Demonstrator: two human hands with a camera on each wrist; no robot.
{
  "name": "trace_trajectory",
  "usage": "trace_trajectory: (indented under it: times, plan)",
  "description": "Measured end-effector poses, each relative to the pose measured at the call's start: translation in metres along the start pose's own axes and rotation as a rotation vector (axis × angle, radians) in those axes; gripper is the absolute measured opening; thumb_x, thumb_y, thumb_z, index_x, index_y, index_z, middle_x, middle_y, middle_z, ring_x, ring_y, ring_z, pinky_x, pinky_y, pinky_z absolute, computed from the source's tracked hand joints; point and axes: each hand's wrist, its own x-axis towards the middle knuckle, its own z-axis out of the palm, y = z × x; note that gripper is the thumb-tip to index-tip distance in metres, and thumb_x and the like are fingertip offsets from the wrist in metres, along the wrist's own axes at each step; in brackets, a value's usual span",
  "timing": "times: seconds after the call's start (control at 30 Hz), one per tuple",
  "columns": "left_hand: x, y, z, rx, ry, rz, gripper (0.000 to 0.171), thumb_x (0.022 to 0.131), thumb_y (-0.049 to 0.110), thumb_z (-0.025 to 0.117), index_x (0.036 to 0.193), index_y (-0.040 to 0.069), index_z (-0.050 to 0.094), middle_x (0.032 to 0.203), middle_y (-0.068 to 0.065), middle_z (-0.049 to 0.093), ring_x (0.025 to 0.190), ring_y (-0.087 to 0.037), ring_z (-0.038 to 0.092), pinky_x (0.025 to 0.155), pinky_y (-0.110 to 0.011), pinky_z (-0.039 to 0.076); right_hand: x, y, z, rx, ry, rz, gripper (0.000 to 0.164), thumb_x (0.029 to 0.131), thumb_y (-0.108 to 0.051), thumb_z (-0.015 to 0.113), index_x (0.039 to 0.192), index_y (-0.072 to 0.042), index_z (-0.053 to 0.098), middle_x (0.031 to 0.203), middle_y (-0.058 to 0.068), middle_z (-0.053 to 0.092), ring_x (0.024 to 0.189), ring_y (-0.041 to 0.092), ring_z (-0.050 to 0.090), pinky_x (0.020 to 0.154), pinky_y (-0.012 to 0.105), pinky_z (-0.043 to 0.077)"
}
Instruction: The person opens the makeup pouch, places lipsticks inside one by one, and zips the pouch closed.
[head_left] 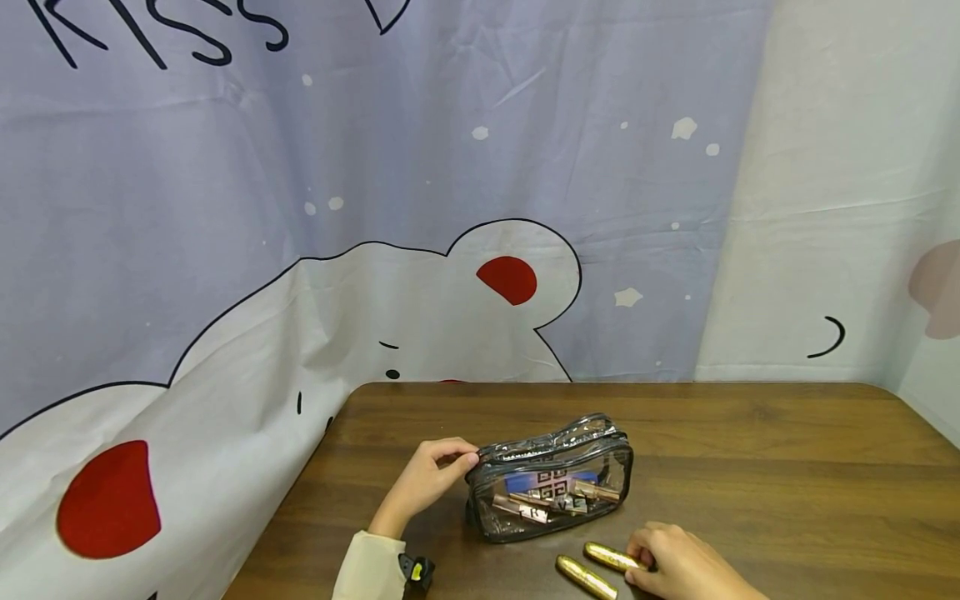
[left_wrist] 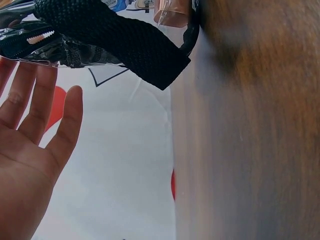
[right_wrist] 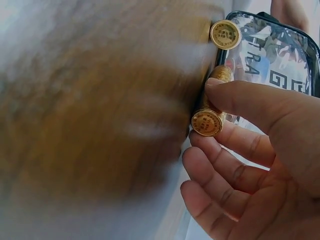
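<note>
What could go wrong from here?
1. Loose gold tube is rounded and lies unheld beside the other; a nudge could roll it along the table.
2. Right hand pinches the held gold tube near one end; it might pivot or slip.
3. Left hand holds the clear pouch at one upper corner; it could swivel if bumped.

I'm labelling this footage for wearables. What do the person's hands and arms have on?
The left hand is bare, with a cream sleeve ending at the wrist, where a black strapped device shows a small yellow-green patch. The right hand is also ungloved; no sleeve shows on that side.
</note>
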Motion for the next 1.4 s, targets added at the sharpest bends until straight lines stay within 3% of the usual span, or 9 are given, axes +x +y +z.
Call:
trace_trajectory:
  times: [0.27,0.47,0.93,1.23,1.4]
  plan:
    - [-0.0005,0.0085,-0.0008,0.013,-0.003,-0.004,0.016,0.095,0.015,0.061,0.099,0.005,0.072,0.095,-0.011,0.071,0.081,-0.001,0.057,0.074,-0.023,0.05,-0.0001,-0.0004,0.0007,-0.008,0.022,-0.037,0.012,0.08,-0.02,0.075,0.079,-0.017,0.064,0.072,-0.015,0.044,0.062,-0.006,0.035,0.053,0.019,0.033]
    - [-0.0005,0.0007,0.0003,-0.005,-0.002,-0.01,0.017,0.094,0.022,0.062,0.099,0.01,0.073,0.096,-0.006,0.071,0.082,-0.002,0.059,0.076,-0.024,0.05,0.0004,-0.0005,0.001,-0.01,0.021,-0.041,0.012,0.079,-0.018,0.075,0.078,-0.017,0.063,0.071,-0.015,0.044,0.062,-0.005,0.034,0.053,0.019,0.033]
    - [0.0003,0.0024,0.0025,0.031,0.01,-0.021,0.014,0.093,0.009,0.061,0.099,0.001,0.072,0.095,-0.014,0.071,0.081,0.0,0.057,0.076,-0.028,0.051,0.0016,-0.0015,0.0011,-0.027,0.043,-0.065,0.013,0.078,-0.016,0.074,0.074,-0.019,0.061,0.07,-0.015,0.041,0.061,-0.006,0.033,0.052,0.018,0.032]
    - [-0.0012,0.003,0.0002,-0.013,0.003,0.012,0.016,0.094,0.017,0.061,0.099,0.007,0.073,0.095,-0.009,0.071,0.082,-0.001,0.059,0.075,-0.023,0.05,0.0014,-0.0013,-0.0009,-0.045,0.071,-0.091,0.013,0.077,-0.016,0.074,0.074,-0.019,0.062,0.071,-0.016,0.042,0.062,-0.007,0.033,0.052,0.018,0.033]
    - [-0.0003,0.0002,0.0003,-0.019,-0.002,-0.006,0.016,0.094,0.021,0.062,0.098,0.01,0.073,0.094,-0.007,0.072,0.082,-0.002,0.06,0.075,-0.023,0.05,0.001,-0.001,-0.0018,-0.083,0.118,-0.115,0.013,0.074,-0.016,0.075,0.073,-0.02,0.062,0.07,-0.017,0.042,0.062,-0.007,0.033,0.052,0.017,0.033]
